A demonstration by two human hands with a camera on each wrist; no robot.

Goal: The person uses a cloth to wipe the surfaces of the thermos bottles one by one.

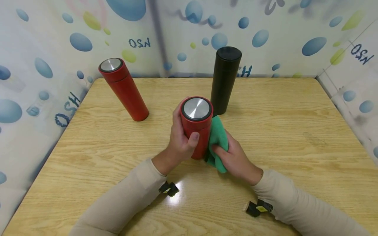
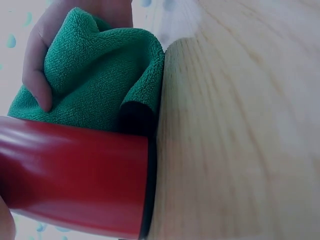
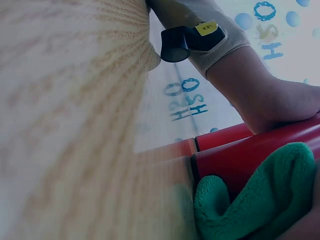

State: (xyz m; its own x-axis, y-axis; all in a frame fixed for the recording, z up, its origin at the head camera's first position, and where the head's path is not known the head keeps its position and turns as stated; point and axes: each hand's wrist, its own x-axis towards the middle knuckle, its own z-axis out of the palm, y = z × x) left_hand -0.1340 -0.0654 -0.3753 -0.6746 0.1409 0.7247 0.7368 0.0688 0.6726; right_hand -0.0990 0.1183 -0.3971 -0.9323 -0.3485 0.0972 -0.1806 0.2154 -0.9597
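A red thermos flask (image 1: 203,137) with a silver-topped lid stands upright near the middle of the table. My left hand (image 1: 181,139) grips it around its upper body, the thumb across the near side. In my right hand (image 1: 236,157) is a green cloth (image 1: 219,131), pinched with the thumb over it and held against the flask's right side. The left wrist view shows the folded green cloth (image 2: 100,75) lying along the red flask (image 2: 75,175) near its black base. In the right wrist view the cloth (image 3: 260,195) covers part of the flask (image 3: 225,160).
A second red flask (image 1: 127,91) stands at the back left of the wooden table (image 1: 88,147). Just behind the held flask, slightly right, is a tall black flask (image 1: 225,78). A wall patterned with blue drops (image 1: 177,39) borders the table's back edge.
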